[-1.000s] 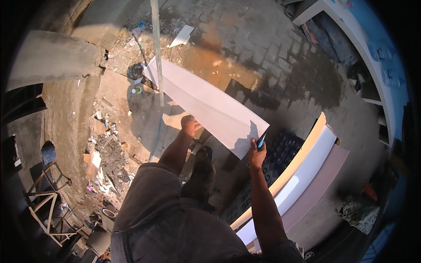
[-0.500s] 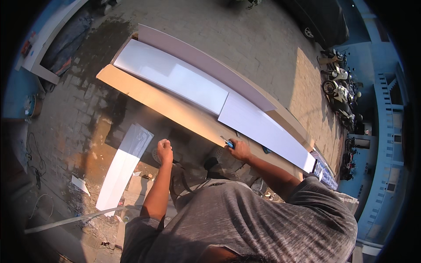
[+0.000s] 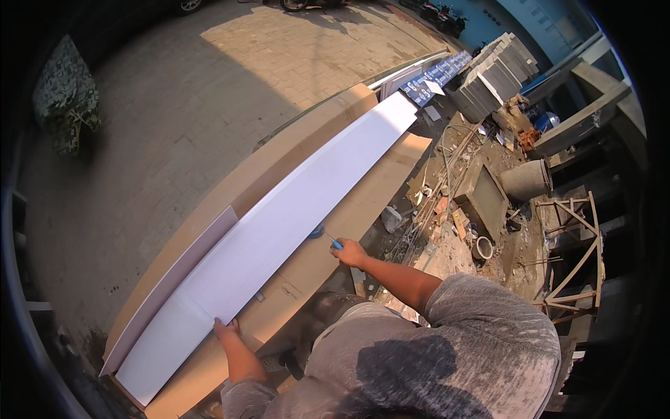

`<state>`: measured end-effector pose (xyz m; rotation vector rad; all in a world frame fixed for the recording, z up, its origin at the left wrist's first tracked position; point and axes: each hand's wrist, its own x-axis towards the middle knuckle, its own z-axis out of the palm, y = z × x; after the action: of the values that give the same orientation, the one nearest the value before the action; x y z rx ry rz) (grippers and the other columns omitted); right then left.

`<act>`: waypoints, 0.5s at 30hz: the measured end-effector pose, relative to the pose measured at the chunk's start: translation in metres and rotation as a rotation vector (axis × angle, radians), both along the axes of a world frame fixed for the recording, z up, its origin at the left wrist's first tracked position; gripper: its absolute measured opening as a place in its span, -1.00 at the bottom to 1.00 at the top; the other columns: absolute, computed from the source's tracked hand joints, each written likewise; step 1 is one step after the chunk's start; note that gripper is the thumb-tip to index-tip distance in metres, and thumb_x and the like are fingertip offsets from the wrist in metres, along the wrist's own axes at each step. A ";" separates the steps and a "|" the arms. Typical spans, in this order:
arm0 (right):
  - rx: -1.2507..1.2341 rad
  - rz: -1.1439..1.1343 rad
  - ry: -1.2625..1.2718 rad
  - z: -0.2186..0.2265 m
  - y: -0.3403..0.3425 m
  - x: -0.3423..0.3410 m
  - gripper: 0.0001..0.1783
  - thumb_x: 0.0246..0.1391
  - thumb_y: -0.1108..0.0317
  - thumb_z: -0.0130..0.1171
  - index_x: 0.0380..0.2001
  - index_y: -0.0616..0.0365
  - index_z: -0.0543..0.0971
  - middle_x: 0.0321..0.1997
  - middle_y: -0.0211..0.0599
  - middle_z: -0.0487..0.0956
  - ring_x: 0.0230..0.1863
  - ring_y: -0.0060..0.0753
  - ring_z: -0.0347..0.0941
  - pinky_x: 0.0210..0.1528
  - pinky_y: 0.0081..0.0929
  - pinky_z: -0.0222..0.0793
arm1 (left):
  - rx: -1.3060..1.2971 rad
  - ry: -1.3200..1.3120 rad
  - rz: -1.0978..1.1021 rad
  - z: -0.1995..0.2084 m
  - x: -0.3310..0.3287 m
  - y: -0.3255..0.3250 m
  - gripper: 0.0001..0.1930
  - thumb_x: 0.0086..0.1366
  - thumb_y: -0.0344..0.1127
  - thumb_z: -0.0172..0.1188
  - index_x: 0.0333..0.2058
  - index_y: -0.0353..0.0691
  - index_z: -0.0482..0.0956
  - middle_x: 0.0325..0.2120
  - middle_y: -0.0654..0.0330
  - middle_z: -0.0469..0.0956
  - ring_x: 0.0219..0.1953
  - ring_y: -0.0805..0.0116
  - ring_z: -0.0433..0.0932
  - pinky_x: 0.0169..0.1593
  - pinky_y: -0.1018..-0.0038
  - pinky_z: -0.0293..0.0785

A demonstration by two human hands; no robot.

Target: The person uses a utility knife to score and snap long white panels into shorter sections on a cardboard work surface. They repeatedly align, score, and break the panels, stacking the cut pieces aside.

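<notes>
Long white panels (image 3: 300, 199) lie in an open cardboard box (image 3: 300, 283), the upper one overlapping another. My left hand (image 3: 229, 329) grips the near edge of the upper white panel, close to its end. In my right hand (image 3: 351, 254) is a blue-handled utility knife (image 3: 337, 244), its blade pointing toward the panels, over the box's near flap. A small blue object (image 3: 317, 230) sits beside the panel's edge, partly hidden; its kind is unclear. A narrow white strip (image 3: 188, 286) stands along the box's far side.
Beyond the box's far end lie a blue printed package (image 3: 438, 78) and a stack of grey slabs (image 3: 495, 73). On the right are rubble, a bucket (image 3: 481, 248), a concrete cylinder (image 3: 525, 180) and a wooden frame (image 3: 576, 258). A paved yard (image 3: 174, 133) stretches beyond the box.
My view has turned to the right along the box. My left hand has gone from hanging free to the white panel's edge. The knife stays in my right hand.
</notes>
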<state>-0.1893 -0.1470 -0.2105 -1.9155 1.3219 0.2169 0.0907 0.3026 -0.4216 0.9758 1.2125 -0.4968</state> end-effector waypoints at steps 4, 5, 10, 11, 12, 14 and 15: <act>-0.087 -0.712 -0.201 -0.063 -0.068 -0.058 -0.52 0.27 -0.01 0.33 0.07 0.10 0.67 -0.32 -0.23 0.71 -0.29 -0.40 0.70 -0.44 -0.28 0.52 | 0.068 -0.308 -0.150 0.070 -0.027 -0.017 -0.60 0.59 -0.26 0.08 0.23 -0.41 0.41 0.13 -0.01 0.56 0.10 0.06 0.63 -0.08 0.26 0.75; -0.024 -0.851 -0.291 -0.068 -0.077 -0.031 -0.54 0.28 -0.01 0.32 0.06 0.08 0.66 -0.33 -0.27 0.70 -0.33 -0.41 0.67 -0.49 -0.32 0.46 | 0.075 -0.377 -0.109 0.094 -0.014 0.008 -0.63 0.56 -0.24 0.14 0.21 -0.30 0.46 0.12 0.07 0.58 0.06 0.09 0.64 -0.04 0.18 0.74; 0.259 -1.264 -0.693 -0.096 -0.105 0.018 -0.61 0.35 -0.02 0.32 -0.01 0.01 0.57 -0.33 -0.41 0.62 -0.46 -0.45 0.51 -0.60 -0.44 0.28 | 0.297 -0.542 -0.145 0.236 -0.017 0.096 -0.67 0.51 -0.19 0.25 0.14 -0.13 0.52 -0.02 0.21 0.60 -0.10 0.29 0.63 -0.16 0.37 0.61; 0.323 -1.304 -0.829 -0.096 -0.109 0.024 -0.62 0.34 -0.02 0.33 -0.03 0.00 0.56 -0.32 -0.41 0.61 -0.46 -0.46 0.50 -0.61 -0.44 0.27 | 0.193 -0.593 -0.203 0.262 -0.019 0.104 -0.69 0.52 -0.21 0.23 0.13 -0.17 0.50 -0.02 0.21 0.61 -0.08 0.26 0.64 -0.13 0.37 0.64; 0.394 -1.269 -0.893 -0.087 -0.102 0.050 -0.63 0.33 0.00 0.35 -0.04 0.01 0.56 -0.31 -0.42 0.62 -0.45 -0.45 0.52 -0.61 -0.44 0.27 | 0.188 -0.648 -0.205 0.286 -0.022 0.114 -0.69 0.52 -0.21 0.23 0.13 -0.16 0.50 -0.01 0.20 0.61 -0.08 0.25 0.64 -0.12 0.36 0.64; 0.368 -1.301 -1.103 -0.076 -0.104 0.057 -0.69 0.27 0.14 0.44 -0.07 0.00 0.58 -0.28 -0.42 0.64 -0.46 -0.47 0.54 -0.66 -0.44 0.26 | 0.139 -0.700 -0.199 0.307 -0.023 0.101 -0.70 0.53 -0.20 0.23 0.12 -0.16 0.50 -0.01 0.19 0.62 -0.07 0.25 0.64 -0.10 0.33 0.64; 0.449 -1.282 -1.128 -0.065 -0.102 0.064 -0.68 0.26 0.16 0.44 -0.06 0.01 0.58 -0.28 -0.40 0.64 -0.48 -0.48 0.53 -0.67 -0.46 0.26 | 0.130 -0.726 -0.198 0.315 -0.022 0.102 -0.70 0.53 -0.19 0.23 0.12 -0.16 0.50 -0.01 0.19 0.62 -0.07 0.24 0.64 -0.08 0.32 0.65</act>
<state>-0.1255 -0.2488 -0.2759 -0.3386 1.2103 -0.9687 0.0682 0.4045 -0.1069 1.2503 0.5014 -0.1804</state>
